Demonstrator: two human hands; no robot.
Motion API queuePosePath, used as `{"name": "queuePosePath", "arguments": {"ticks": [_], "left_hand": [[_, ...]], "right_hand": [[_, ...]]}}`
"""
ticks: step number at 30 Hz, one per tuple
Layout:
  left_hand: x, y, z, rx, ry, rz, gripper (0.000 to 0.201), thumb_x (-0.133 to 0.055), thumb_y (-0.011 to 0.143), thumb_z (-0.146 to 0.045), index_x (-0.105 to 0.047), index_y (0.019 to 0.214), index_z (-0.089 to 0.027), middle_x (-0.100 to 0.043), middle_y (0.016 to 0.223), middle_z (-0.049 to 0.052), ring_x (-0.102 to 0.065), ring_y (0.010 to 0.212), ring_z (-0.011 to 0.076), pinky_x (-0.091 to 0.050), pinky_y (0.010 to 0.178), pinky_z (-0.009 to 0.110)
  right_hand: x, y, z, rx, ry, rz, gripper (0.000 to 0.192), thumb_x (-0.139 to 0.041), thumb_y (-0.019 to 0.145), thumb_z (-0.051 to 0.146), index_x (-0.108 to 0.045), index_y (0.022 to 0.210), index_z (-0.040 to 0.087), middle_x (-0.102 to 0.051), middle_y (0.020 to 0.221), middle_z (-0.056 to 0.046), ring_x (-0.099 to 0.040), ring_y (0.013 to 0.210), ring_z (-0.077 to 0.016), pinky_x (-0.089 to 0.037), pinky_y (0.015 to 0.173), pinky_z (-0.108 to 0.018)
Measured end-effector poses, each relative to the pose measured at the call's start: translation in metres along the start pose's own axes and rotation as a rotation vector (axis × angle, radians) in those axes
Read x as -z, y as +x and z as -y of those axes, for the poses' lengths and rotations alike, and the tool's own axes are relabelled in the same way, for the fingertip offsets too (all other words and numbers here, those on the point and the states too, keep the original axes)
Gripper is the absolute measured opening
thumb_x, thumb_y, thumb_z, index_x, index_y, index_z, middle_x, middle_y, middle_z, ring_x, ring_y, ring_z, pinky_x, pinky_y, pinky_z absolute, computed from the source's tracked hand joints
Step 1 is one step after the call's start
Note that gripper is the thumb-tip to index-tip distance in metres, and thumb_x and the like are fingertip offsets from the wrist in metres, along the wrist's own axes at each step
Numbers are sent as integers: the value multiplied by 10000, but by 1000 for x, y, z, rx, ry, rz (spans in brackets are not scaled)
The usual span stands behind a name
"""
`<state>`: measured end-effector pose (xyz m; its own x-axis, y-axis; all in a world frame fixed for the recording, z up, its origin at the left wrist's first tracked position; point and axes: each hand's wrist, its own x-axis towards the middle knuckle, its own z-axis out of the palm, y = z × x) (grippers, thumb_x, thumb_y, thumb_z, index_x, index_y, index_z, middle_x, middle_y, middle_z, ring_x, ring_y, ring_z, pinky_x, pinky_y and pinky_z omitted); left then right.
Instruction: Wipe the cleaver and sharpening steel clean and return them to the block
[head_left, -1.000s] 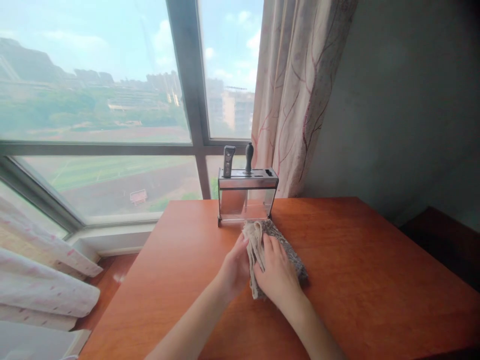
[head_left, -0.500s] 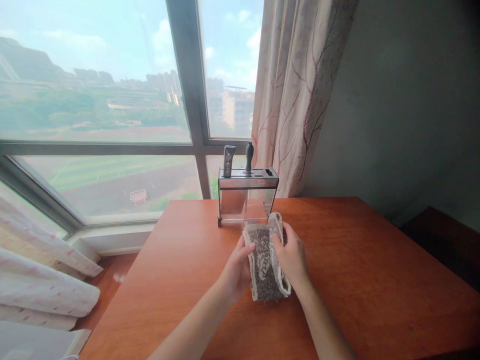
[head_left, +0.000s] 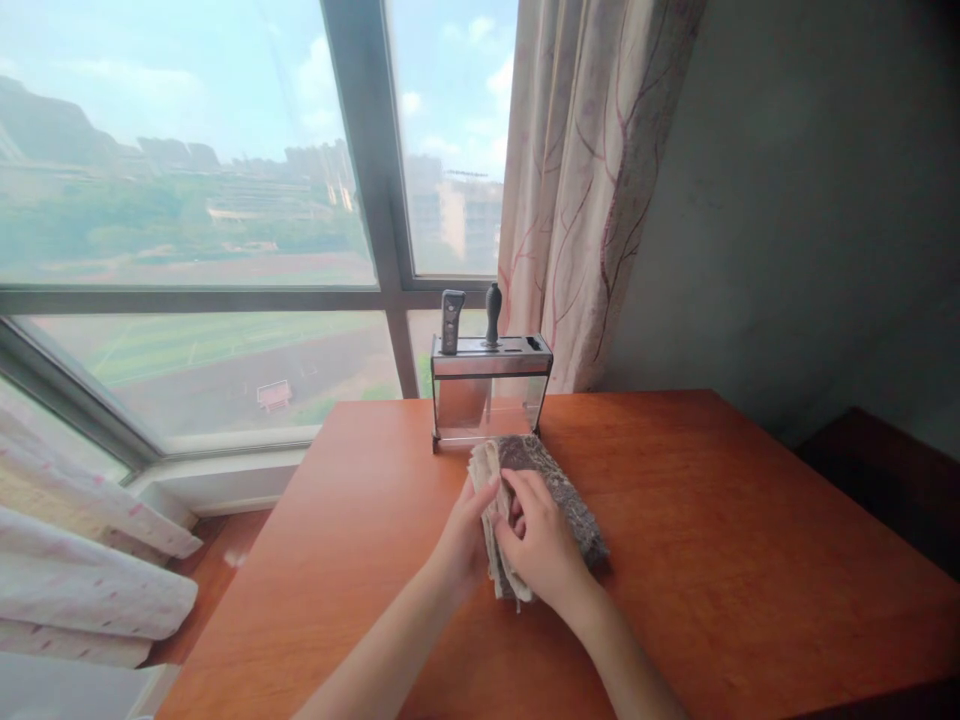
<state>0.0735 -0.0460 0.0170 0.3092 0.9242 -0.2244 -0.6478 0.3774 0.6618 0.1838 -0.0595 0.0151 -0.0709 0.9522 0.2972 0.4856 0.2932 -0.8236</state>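
Note:
A folded grey-brown towel (head_left: 559,480) with cream edges and a pale pattern is held just above or on the wooden table, in front of a knife block. My left hand (head_left: 463,535) grips its left edge, thumb on top and fingers hidden behind. My right hand (head_left: 546,535) reaches across the front of the towel, its thumb and fingers closed on the cream layers near the left edge, close to my left thumb. The towel's right part spreads beyond my right hand and slants down to the right.
The knife block (head_left: 491,365) has clear sides and stands at the table's back edge, with two dark-handled knives in it. Behind the reddish-brown table (head_left: 712,530) are a window (head_left: 187,200) and a curtain (head_left: 577,180). Another curtain (head_left: 82,570) hangs low at the left.
My right hand has moved left from the towel's right fold to its left edge. The right fold has opened out to the right. My left hand keeps its hold.

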Motion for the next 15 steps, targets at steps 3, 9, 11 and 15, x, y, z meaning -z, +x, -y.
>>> {"name": "queuePosePath", "arguments": {"ticks": [3,9,11,15], "left_hand": [[8,6,4,-73,58,-110,371,-710,745,-285,-556,1073,-206,-663,842,17,-639,697,157,-504,684,276],[22,20,5,-117,37,-245,475,-692,681,-154,-544,1130,-199,-697,952,67,-681,780,223,-536,740,354],[24,22,2,-106,13,-263,484,-677,678,-131,-541,1137,-199,-703,920,64,-686,779,231,-545,738,368],[26,22,-10,-55,-37,-232,424,-654,697,-113,-550,1103,-182,-708,899,70,-693,759,234,-558,733,381]], "right_hand": [[6,-4,-6,-58,323,176,443,-533,804,200,-512,1247,222,-548,1209,-105,-607,959,-208,-566,717,-314],[29,4,-58,-198,198,-155,336,-567,817,335,-593,1107,169,-605,1162,-131,-577,1063,-262,-467,938,-433],[34,2,-70,-284,137,-193,424,-601,794,395,-579,1154,172,-601,1176,-135,-566,1075,-279,-431,966,-454],[37,-10,-65,-520,489,-9,451,-530,837,518,-567,1193,245,-637,1148,-84,-607,1006,-254,-517,781,-368]]}}
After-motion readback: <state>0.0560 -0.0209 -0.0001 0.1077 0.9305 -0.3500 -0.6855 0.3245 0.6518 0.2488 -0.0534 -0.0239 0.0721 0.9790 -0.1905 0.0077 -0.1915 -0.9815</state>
